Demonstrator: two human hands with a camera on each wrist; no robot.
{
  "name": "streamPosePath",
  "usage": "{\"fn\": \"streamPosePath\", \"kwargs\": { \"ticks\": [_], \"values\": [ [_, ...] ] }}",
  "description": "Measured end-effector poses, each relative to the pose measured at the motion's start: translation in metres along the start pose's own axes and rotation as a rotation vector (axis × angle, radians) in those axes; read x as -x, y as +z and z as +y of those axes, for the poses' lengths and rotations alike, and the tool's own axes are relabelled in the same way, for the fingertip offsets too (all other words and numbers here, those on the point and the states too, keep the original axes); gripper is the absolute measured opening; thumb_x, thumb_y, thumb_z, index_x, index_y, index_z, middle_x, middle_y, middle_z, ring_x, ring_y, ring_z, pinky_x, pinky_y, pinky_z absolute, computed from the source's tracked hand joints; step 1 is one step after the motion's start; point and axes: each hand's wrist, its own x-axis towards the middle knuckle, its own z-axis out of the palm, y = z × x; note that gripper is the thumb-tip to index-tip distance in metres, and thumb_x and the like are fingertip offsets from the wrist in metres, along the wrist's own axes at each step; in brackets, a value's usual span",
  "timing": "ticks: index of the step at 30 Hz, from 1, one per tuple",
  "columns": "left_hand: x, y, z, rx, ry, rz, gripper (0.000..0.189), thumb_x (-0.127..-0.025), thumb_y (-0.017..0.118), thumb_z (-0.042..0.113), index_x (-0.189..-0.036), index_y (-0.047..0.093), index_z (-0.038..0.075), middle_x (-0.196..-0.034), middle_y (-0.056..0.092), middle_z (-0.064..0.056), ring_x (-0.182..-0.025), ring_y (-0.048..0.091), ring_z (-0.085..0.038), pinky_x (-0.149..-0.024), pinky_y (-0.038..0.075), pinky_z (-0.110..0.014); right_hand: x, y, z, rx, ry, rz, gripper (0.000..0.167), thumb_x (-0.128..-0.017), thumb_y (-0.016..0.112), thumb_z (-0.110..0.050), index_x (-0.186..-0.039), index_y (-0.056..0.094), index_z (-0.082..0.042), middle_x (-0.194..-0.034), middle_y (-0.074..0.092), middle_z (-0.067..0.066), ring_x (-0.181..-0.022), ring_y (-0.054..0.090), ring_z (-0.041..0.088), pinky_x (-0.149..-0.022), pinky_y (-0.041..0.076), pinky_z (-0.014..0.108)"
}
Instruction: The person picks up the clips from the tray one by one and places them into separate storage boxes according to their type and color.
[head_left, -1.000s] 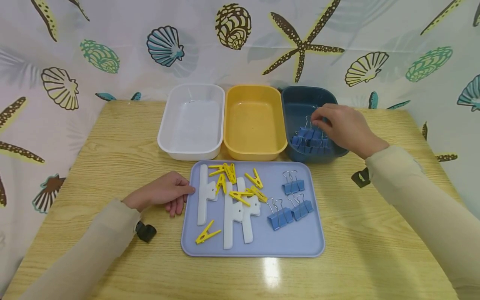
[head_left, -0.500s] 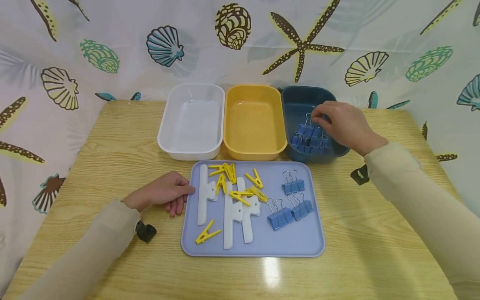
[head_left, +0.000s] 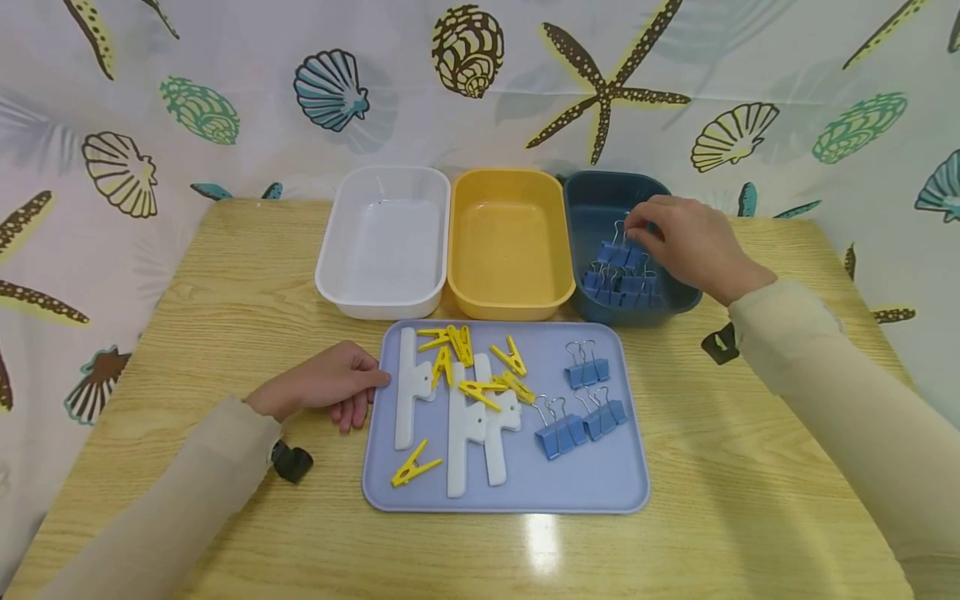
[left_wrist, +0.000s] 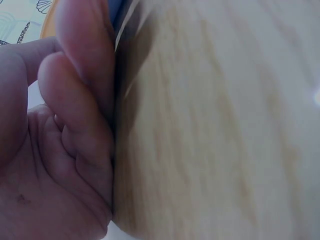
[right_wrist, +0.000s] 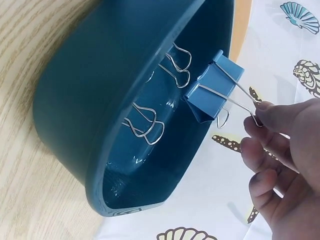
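Observation:
Over the dark blue bin [head_left: 630, 318], my right hand [head_left: 692, 248] pinches the wire handle of a blue binder clip [right_wrist: 215, 89] between thumb and forefinger. Several more binder clips lie below it in the bin, some showing only wire handles [right_wrist: 150, 122] in the right wrist view. My left hand [head_left: 324, 383] rests on the wooden table, its thumb at the left rim of the lavender tray [head_left: 570, 492], fingers loosely bent and holding nothing. On that tray lie three white bag clips [head_left: 456, 442], several yellow clothespins [head_left: 416, 465] and three blue binder clips [head_left: 561, 437].
A white bin [head_left: 381, 312] and a yellow bin [head_left: 512, 312] stand in a row left of the dark blue one, behind the tray. A shell-patterned cloth [head_left: 405, 100] hangs along the back of the table [head_left: 240, 275].
My right hand has risen slightly, and the pinched binder clip has come up a little with it. The left hand and the things on the tray have stayed put.

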Motion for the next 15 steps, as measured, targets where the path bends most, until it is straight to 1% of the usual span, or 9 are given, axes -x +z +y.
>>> {"fn": "streamPosePath", "kwargs": {
  "ticks": [3,10,15],
  "values": [
    [0.0000,-0.0002,0.0006,-0.001,0.002,0.000,0.038,-0.098,0.049,0.023,-0.070,0.061,0.000,-0.055,0.065,-0.007,-0.041,0.060,-0.013,-0.040,0.046,-0.022,-0.0007,-0.0001,0.0006,0.003,-0.002,0.008,0.013,-0.094,0.061,-0.011,-0.104,0.068,-0.006,-0.102,0.069,0.014,-0.083,0.063,0.030,-0.076,0.051,0.050],
    [0.0008,-0.0003,0.0012,0.001,0.011,-0.004,0.038,-0.099,0.048,0.022,-0.070,0.061,0.000,-0.055,0.065,-0.007,-0.041,0.060,-0.013,-0.041,0.046,-0.022,-0.0036,-0.0007,0.0022,0.012,-0.014,0.036,0.013,-0.094,0.061,-0.011,-0.104,0.068,-0.006,-0.100,0.069,0.014,-0.079,0.062,0.029,-0.071,0.051,0.048],
    [0.0002,-0.0010,-0.0010,0.005,0.019,-0.011,0.039,-0.099,0.049,0.023,-0.070,0.061,-0.001,-0.055,0.066,-0.008,-0.041,0.060,-0.014,-0.040,0.046,-0.023,-0.0067,-0.0006,0.0025,0.009,0.006,0.024,0.014,-0.094,0.060,-0.012,-0.104,0.068,-0.006,-0.100,0.069,0.015,-0.081,0.062,0.030,-0.073,0.051,0.049]
  ]
}}
